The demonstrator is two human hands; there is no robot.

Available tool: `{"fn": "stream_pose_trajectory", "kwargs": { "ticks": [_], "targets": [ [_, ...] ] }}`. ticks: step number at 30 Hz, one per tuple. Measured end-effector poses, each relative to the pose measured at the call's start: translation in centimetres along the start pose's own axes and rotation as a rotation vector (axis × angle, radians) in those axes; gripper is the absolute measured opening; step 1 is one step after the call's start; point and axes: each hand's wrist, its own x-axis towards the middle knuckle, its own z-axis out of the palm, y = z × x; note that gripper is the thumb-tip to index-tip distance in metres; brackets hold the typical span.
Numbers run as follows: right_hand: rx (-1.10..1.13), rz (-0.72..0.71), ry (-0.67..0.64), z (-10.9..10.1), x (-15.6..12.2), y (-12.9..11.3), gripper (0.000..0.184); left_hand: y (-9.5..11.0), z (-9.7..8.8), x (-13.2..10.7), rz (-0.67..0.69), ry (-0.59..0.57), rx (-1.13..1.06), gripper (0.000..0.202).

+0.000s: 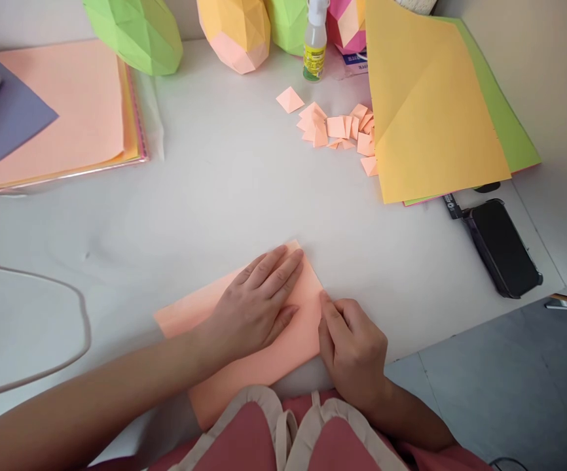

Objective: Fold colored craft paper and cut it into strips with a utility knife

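A sheet of peach-coloured paper lies at a slant on the table near my body, its near part reaching the table's front edge. My left hand rests flat on its upper part, fingers stretched towards the far corner. At the sheet's right edge, my right hand is closed, thumb and index finger pinching the paper's border. The other fingers are curled in. Part of the sheet is hidden under my left hand and forearm.
Small folded peach paper pieces lie in a loose pile beside a stack of coloured sheets. A glue bottle and faceted paper shapes stand at the back. A phone lies right, a cable left, more paper far left.
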Motion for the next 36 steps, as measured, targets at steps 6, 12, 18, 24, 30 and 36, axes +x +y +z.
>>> {"fn": "stream_pose_trajectory", "kwargs": {
  "ticks": [6, 12, 18, 24, 30, 36],
  "targets": [
    [0.063, 0.039, 0.029, -0.2, -0.3, -0.1, 0.024, 0.5, -0.2, 0.3, 0.013, -0.018, 0.022, 0.045],
    [0.079, 0.117, 0.109, -0.5, -1.1, -0.4, 0.045, 1.6, 0.0, 0.1, -0.011, -0.038, -0.022, 0.060],
    [0.055, 0.197, 0.121, -0.8, -1.8, -0.4, 0.069, 1.7, 0.5, -0.3, -0.011, -0.042, -0.041, 0.090],
    [0.012, 0.198, 0.113, -0.9, -2.2, -0.2, 0.073, 1.6, 0.6, -0.4, -0.005, -0.038, -0.034, 0.093],
    [-0.044, 0.160, 0.069, -1.0, -2.0, 0.1, 0.068, 1.6, 0.6, -0.4, -0.013, -0.027, -0.046, 0.091],
    [-0.012, 0.177, 0.081, -1.1, -2.0, 0.0, 0.063, 1.6, 0.6, -0.4, -0.028, -0.035, -0.060, 0.090]
  ]
}}
